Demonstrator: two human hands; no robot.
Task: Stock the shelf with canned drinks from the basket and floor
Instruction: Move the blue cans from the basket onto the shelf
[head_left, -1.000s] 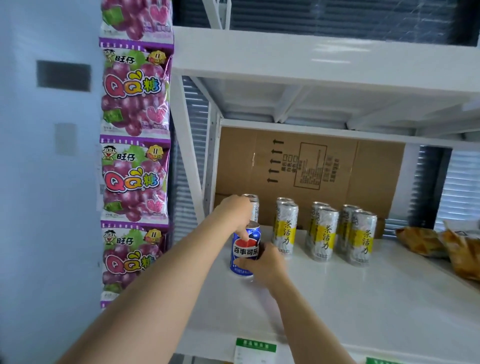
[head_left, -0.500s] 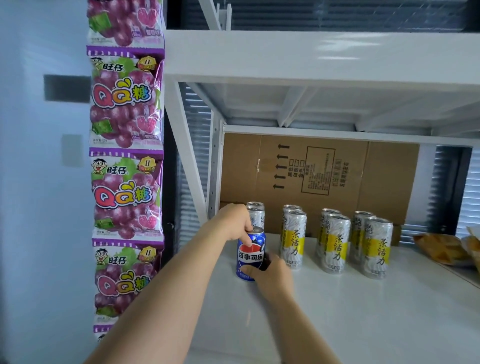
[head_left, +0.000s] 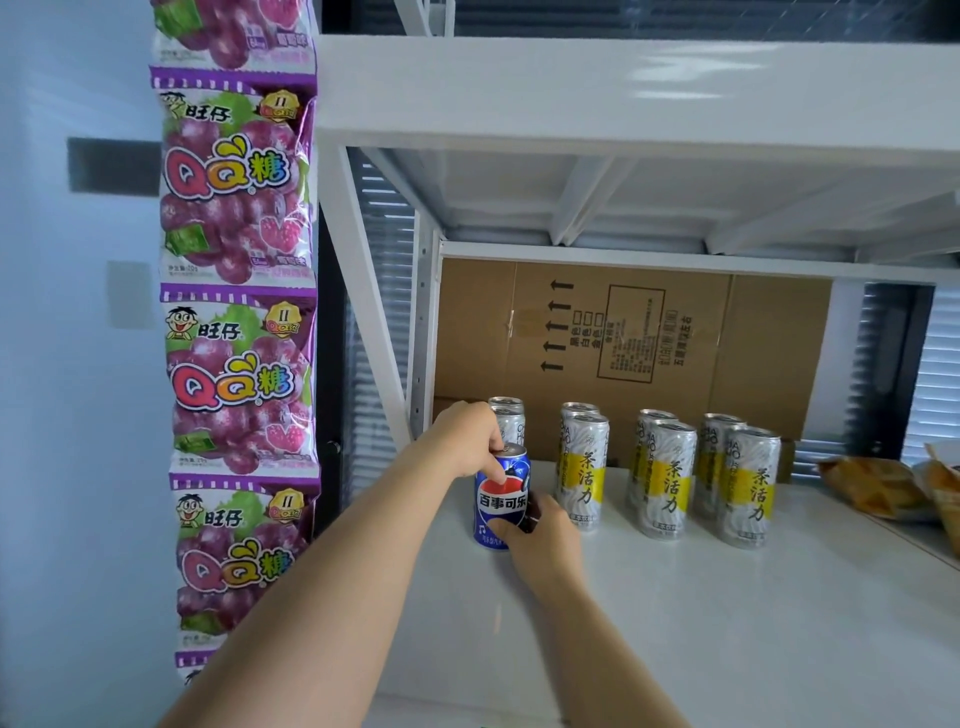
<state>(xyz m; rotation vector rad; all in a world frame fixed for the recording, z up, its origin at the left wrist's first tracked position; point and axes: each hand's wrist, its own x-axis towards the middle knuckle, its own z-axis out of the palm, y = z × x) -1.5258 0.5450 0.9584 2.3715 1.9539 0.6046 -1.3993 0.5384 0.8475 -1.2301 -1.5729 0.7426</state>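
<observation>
Item: blue can (head_left: 501, 499), upright on the shelf (head_left: 675, 623), at the front of the leftmost column, directly before the silver cans (head_left: 584, 467) and just beside the next column. Left grip (head_left: 467, 441): fingers curled over the can's top rim. Right grip (head_left: 543, 535): wrapped round its lower right side, thumb on the label. Change over the last second: slight. The can stands on the same spot and both grips remain, so this is judged a final squaring-up with release pending. Edges: slanted frame post (head_left: 374, 291) close on the left, silver cans close behind and to the right. Open room: bare shelf toward the front and ample height under the upper shelf (head_left: 623, 93). Snack bags (head_left: 872, 486) far right, well apart. Basket and floor not in view.
</observation>
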